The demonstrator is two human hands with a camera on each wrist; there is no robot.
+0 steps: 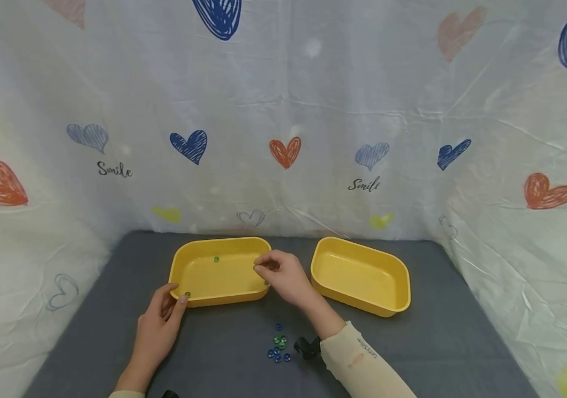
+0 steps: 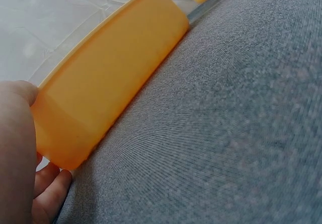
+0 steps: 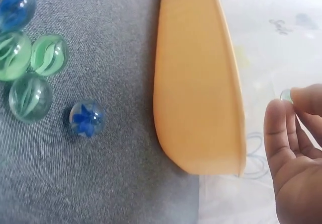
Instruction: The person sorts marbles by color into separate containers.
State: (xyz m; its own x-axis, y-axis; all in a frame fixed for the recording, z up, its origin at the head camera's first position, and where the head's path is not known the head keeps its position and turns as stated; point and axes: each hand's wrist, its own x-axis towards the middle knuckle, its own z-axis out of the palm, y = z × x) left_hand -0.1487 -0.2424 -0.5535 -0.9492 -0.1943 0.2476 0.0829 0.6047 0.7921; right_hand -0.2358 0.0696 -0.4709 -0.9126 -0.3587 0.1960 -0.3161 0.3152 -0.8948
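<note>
My right hand (image 1: 283, 276) pinches a green glass marble (image 3: 286, 95) between thumb and fingertips, above the right end of the left yellow tray (image 1: 214, 303). At that tray's front left corner, my left hand (image 1: 156, 331) grips the wall, thumb at the rim and fingers round the corner. Inside the tray lie a green marble (image 1: 216, 258) near the back and another marble (image 1: 187, 294) by the left thumb. On the cloth in front, several blue and green marbles are grouped, with one blue marble (image 3: 87, 118) a little apart from them.
A second yellow tray (image 1: 398, 307) stands to the right, set at an angle. Grey cloth (image 1: 224, 354) covers the table. Behind and at the sides hangs a white curtain (image 1: 313, 72) with printed hearts. A black wrist camera (image 1: 307, 348) sits at the right sleeve.
</note>
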